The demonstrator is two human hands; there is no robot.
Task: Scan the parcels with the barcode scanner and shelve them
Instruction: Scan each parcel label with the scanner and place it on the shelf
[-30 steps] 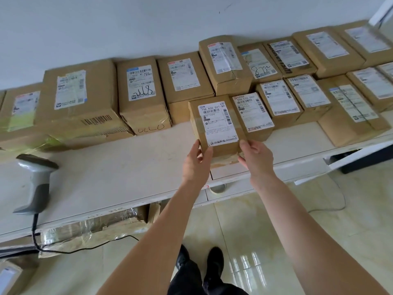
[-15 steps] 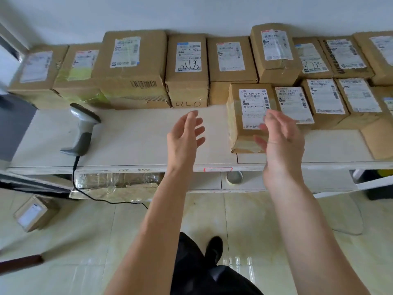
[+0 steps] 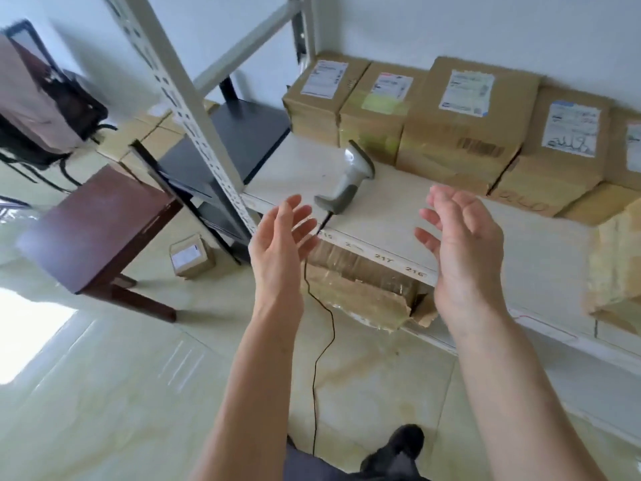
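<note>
A grey barcode scanner [image 3: 350, 178] lies on the white shelf board [image 3: 388, 216], its black cable hanging down to the floor. Behind it several brown cardboard parcels with white labels stand in a row against the wall, among them a large one [image 3: 464, 119]. A small parcel [image 3: 191, 255] lies on the floor near the rack's foot. My left hand [image 3: 281, 237] and my right hand [image 3: 461, 244] hover empty in front of the shelf edge, palms facing each other, fingers relaxed. The scanner is just beyond my left fingertips.
A grey perforated rack upright [image 3: 194, 109] rises left of the shelf, with a black shelf [image 3: 239, 140] behind it. A dark wooden stool [image 3: 100, 227] stands on the tiled floor at left. A torn plastic-wrapped carton [image 3: 364, 293] sits under the board. My shoe [image 3: 399, 449] shows below.
The view has swung left, bringing the scanner, rack upright and stool into view. Both hands let go of the labelled parcel a second ago and have moved left, staying empty.
</note>
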